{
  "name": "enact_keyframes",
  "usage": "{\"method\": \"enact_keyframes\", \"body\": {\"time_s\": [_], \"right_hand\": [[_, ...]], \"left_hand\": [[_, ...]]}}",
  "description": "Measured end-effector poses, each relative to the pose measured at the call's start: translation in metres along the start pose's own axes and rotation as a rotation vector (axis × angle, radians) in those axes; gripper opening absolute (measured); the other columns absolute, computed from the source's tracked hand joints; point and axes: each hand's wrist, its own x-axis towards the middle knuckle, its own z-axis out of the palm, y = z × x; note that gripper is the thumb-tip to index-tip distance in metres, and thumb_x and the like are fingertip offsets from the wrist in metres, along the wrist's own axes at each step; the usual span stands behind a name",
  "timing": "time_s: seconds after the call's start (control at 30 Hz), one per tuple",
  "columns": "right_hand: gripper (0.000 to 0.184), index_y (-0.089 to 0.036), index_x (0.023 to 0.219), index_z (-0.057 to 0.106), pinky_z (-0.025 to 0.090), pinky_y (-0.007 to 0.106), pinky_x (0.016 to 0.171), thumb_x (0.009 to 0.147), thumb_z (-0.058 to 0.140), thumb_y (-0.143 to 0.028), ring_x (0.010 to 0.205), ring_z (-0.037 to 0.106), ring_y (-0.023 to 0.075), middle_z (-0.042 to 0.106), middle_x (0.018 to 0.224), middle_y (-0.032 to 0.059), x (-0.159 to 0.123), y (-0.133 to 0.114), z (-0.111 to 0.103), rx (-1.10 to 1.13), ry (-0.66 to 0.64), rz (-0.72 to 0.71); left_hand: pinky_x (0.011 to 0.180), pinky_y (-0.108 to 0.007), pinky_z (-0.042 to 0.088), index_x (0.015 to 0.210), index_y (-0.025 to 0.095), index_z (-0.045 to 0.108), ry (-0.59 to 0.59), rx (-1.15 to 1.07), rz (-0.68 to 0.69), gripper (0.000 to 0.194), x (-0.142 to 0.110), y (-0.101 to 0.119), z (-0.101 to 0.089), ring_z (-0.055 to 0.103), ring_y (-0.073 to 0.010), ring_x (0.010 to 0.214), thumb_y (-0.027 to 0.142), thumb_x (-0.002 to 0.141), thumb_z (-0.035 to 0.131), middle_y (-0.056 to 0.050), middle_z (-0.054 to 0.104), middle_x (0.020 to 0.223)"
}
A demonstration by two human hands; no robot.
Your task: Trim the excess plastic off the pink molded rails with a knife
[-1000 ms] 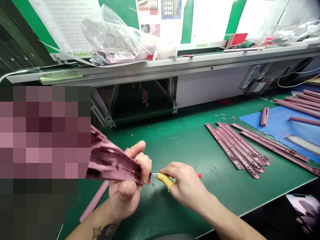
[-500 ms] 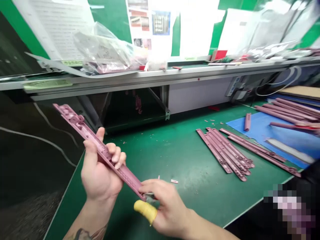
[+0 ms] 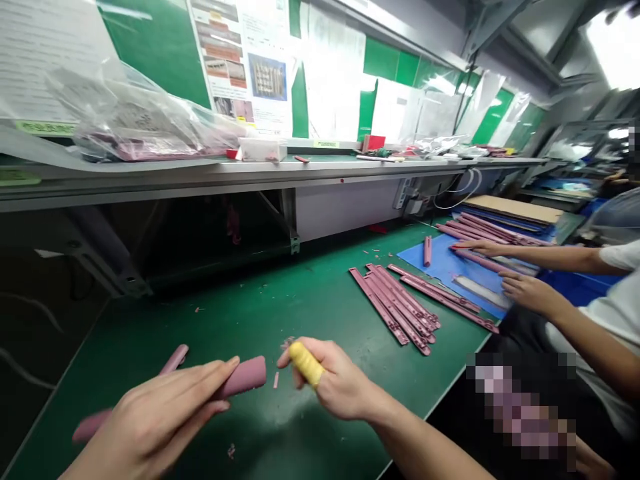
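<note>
My left hand (image 3: 155, 417) is shut around a rounded mauve plastic bar (image 3: 245, 377) at the lower left of the view. A second mauve bar (image 3: 173, 360) lies on the green bench mat (image 3: 280, 300), partly hidden behind that hand. My right hand (image 3: 340, 377) hangs just right of the held bar, its fingers curled, with a yellow finger cot (image 3: 305, 363) on one finger. A small grey blade tip (image 3: 287, 343) shows at its fingertips, mostly hidden and blurred. A small mauve offcut (image 3: 276, 380) lies on the mat between my hands.
A stack of ribbed mauve strips (image 3: 395, 310) lies on the mat. Beyond it, a co-worker's hands (image 3: 525, 290) reach over a blue mat (image 3: 430, 257) holding more bars. A metal shelf (image 3: 200, 170) runs along the back, bearing a plastic bag (image 3: 135, 127).
The ribbed mauve strip has left my left hand, which now holds a rounded bar. The view has swung up and left, bringing a co-worker's arms into sight.
</note>
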Motion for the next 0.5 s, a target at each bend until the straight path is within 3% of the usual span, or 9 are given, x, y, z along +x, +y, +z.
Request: {"method": "enact_keyframes", "body": {"time_s": [0.1, 0.23, 0.33, 0.5], "right_hand": [[0.05, -0.015, 0.087, 0.063, 0.035, 0.023, 0.059, 0.094, 0.04, -0.059, 0.063, 0.05, 0.0119, 0.058, 0.069, 0.0017, -0.002, 0.003, 0.003, -0.411, 0.092, -0.254], [0.067, -0.015, 0.079, 0.062, 0.026, 0.026, 0.051, 0.081, 0.036, -0.077, 0.055, 0.044, 0.0125, 0.056, 0.064, 0.0019, 0.007, -0.001, 0.015, -0.766, 0.157, -0.498], [0.064, -0.016, 0.066, 0.055, 0.02, 0.028, 0.049, 0.085, 0.034, -0.073, 0.052, 0.037, 0.0117, 0.049, 0.059, 0.0, 0.015, -0.008, 0.018, -0.914, 0.149, -0.547], [0.051, -0.017, 0.066, 0.052, 0.018, 0.028, 0.048, 0.1, 0.032, -0.048, 0.052, 0.033, 0.0121, 0.046, 0.059, -0.0006, 0.018, -0.012, 0.013, -0.965, 0.141, -0.612]], "left_hand": [[0.105, -0.038, 0.043, 0.138, 0.024, 0.045, -0.137, 0.099, 0.113, 0.047, 0.013, -0.005, -0.023, 0.055, -0.0211, 0.12, 0.013, 0.093, 0.049, -0.005, 0.062, 0.128], [0.109, -0.048, 0.037, 0.135, 0.022, 0.048, -0.19, 0.177, 0.193, 0.044, 0.031, 0.0, -0.047, 0.05, -0.0249, 0.125, 0.008, 0.093, 0.045, -0.006, 0.062, 0.127], [0.109, -0.052, 0.036, 0.132, 0.019, 0.05, -0.2, 0.198, 0.233, 0.042, 0.04, 0.006, -0.056, 0.049, -0.0279, 0.125, 0.007, 0.094, 0.042, -0.007, 0.063, 0.125], [0.107, -0.05, 0.038, 0.13, 0.016, 0.052, -0.163, 0.192, 0.235, 0.041, 0.038, 0.013, -0.059, 0.053, -0.0263, 0.119, 0.004, 0.092, 0.044, -0.009, 0.064, 0.121]]}}
